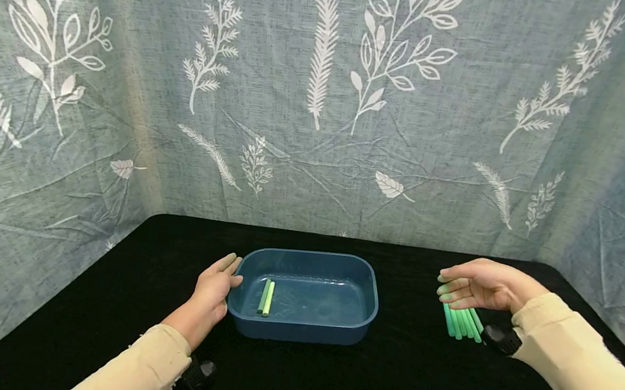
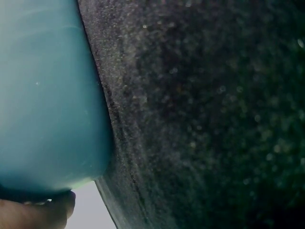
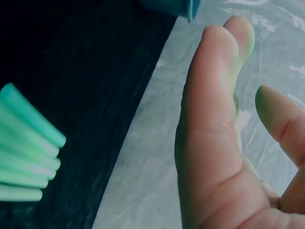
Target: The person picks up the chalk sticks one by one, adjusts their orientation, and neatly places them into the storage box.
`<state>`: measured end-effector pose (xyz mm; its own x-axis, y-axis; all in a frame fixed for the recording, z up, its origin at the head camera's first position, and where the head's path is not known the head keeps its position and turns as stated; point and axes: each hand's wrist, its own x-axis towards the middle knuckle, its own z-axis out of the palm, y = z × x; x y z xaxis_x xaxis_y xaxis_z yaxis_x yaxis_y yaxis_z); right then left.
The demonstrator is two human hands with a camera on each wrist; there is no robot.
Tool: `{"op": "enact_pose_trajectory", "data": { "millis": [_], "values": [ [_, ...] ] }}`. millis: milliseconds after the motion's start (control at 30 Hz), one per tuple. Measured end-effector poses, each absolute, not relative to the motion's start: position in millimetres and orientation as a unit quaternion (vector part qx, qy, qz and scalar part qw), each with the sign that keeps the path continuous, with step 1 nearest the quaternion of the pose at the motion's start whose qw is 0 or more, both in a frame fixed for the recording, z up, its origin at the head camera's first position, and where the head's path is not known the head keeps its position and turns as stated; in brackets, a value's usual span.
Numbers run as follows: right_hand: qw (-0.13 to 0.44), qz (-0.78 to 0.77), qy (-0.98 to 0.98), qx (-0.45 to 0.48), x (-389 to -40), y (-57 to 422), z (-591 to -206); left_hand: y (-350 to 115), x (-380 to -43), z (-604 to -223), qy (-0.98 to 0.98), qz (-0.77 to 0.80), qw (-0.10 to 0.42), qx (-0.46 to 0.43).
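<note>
A dark blue plastic basin stands on the black cloth, its outer wall filling the left of the left wrist view. My left hand holds its left side, thumb over the rim and fingers along the outside. Two chalk sticks, one darker green and one pale yellow-green, lie side by side in the basin's left part. My right hand hovers over several green chalk sticks, fingers loosely extended and holding nothing. These sticks appear apart from the fingers in the right wrist view. Its fingertips look green-tinted.
Black cloth covers the table under the basin and chalk. A grey-blue curtain with white leaf prints hangs behind the table and along both sides. Dark wrist cameras are worn at both wrists.
</note>
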<state>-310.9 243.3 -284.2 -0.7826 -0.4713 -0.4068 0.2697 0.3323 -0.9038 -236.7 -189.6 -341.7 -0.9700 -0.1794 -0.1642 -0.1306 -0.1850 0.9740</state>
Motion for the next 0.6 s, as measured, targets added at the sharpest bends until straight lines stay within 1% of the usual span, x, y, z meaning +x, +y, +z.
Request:
{"op": "enact_pose_trajectory", "data": {
  "millis": [400, 600],
  "values": [
    [0.314, -0.561, 0.764, -0.054, -311, 276, -295, -189, -238, -343, -0.637, -0.762, 0.017, 0.115],
    [0.312, -0.580, 0.752, -0.032, -312, 292, -303, -189, -238, -342, -0.634, -0.765, 0.014, 0.112]
  ]
}}
